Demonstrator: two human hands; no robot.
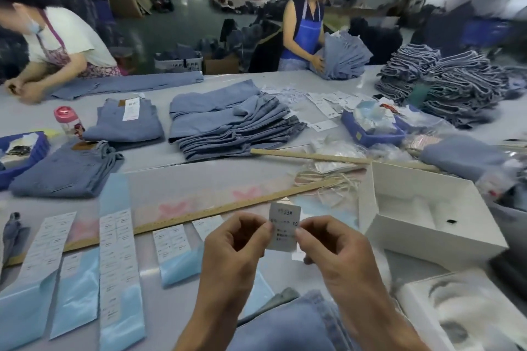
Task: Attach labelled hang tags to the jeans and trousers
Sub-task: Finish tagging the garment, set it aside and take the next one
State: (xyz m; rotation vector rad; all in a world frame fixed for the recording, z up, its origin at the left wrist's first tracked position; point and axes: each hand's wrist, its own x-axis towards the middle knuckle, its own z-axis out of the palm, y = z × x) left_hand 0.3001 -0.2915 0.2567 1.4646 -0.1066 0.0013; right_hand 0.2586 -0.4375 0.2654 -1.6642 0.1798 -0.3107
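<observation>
Your counter fills the whole view, pale and long. At 1 o'clock a tall stack of jeans sits far back on it; at 12 o'clock a lower pile of folded jeans lies in the middle, and two more folded pairs rest at 10 o'clock, the farther one with a tag on it. At 6 o'clock, right under your wrists, lies a pair of jeans at the counter's near edge. An open white box stands at 3 o'clock, a black speck inside it. A long wooden ruler runs slantwise from 9 o'clock up toward the middle, and just in front of it, from 8 to 7 o'clock, lie blue backing strips carrying label sheets. A blue tray with plastic packets sits at 2 o'clock, loose string beside the ruler's far end. Your left hand and right hand are raised at the centre, each pinching one side edge of a small white tag between thumb and forefinger, the other fingers curled in. The tag is upright above the counter, its print facing you, with "XS" readable.
</observation>
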